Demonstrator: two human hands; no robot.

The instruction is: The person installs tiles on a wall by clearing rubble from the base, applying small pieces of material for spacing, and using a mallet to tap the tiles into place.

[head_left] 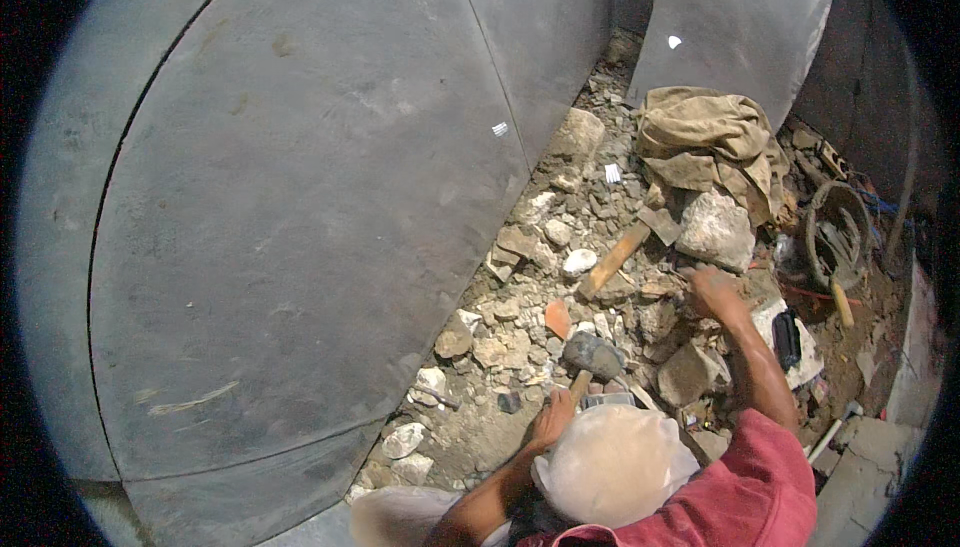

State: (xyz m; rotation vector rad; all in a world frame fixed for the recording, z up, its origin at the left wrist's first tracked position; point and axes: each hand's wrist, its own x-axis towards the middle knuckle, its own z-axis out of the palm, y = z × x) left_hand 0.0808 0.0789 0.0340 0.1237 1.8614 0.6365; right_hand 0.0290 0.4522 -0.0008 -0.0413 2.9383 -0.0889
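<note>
A dark-headed hammer (593,355) lies on the rubble with its wooden handle toward me. My left hand (553,419) is closed round the handle's near end. Farther right, my right hand (714,294) reaches down among broken stones, fingers curled in; what they hold, if anything, is hidden. Just beyond it sits a large pale stone (717,231). Left of that stone rests a second tool with a thick wooden handle (614,260) and a grey metal head (659,225). A squarish stone (686,374) lies on the near side of my right hand.
A wide grey panel (300,207) fills the left side. Brown crumpled cloth (712,137) lies at the back, before a leaning grey sheet (730,27). At right are a round basket-like container (838,232), a yellow handle (843,304) and a black object (786,339). Pale rounded cloth (615,462) shows between my arms.
</note>
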